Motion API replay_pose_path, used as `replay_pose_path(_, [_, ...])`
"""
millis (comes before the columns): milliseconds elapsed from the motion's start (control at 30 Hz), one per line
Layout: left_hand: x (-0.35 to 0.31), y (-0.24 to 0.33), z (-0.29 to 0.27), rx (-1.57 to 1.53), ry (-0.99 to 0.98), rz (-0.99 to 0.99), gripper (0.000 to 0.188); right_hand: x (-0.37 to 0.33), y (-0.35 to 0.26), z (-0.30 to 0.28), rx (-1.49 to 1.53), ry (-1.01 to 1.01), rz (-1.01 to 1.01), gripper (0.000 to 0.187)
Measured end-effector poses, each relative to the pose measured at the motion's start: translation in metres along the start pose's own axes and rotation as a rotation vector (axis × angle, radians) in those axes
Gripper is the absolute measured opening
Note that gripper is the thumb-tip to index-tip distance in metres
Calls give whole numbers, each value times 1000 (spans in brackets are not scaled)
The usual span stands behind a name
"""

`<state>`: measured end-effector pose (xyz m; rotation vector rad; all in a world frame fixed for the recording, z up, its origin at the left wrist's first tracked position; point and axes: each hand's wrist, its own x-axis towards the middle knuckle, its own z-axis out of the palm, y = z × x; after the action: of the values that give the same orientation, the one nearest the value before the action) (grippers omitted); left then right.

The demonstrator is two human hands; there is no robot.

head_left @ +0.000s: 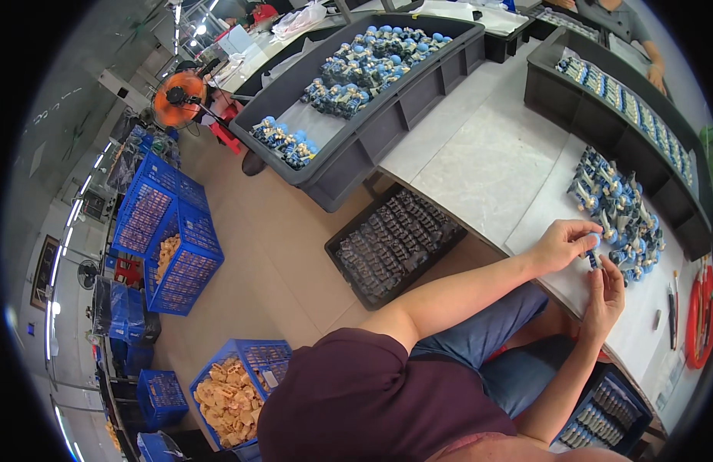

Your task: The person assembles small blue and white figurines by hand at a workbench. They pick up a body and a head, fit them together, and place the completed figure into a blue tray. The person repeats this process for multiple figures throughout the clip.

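Between my two hands, over the table's near edge, is a small figurine with a light blue top and a darker lower part. My left hand pinches its blue upper end between thumb and fingers. The fingertips of my right hand close on its lower end. Just beyond them lies a pile of similar blue, white and dark figurines on the white tabletop. The figurine's finer details are too small to make out.
A large grey bin of blue-topped figurines stands at the far left. Another grey bin holds rows of figurines. Brushes and a red coil lie at right. Below is a black tray; blue crates stand on the floor.
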<state>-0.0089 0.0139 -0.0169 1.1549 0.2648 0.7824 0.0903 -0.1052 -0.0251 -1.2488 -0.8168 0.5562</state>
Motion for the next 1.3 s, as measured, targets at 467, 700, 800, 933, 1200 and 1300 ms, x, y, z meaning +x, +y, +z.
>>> replay_pose_path(467, [3,4,-1,-71,-8,-8,39,5,-4,8,116,66,-2,45])
replay_pose_path(700, [2,9,2,-40,-57,-24,37,3,-7,8,61,134,-21,46])
replay_pose_path(800, [5,10,2,-50,-54,-17,37,6,-9,9,50,138,-12,46])
replay_pose_path(933, [4,7,1,-55,-53,-23,37,5,-6,8,32,145,2,45])
replay_pose_path(1200, [0,4,4,-1,18,-20,30,2,-8,7,14,129,-3,43])
replay_pose_path(1300, [3,5,4,43,26,-25,30,2,-7,6,27,128,-21,41])
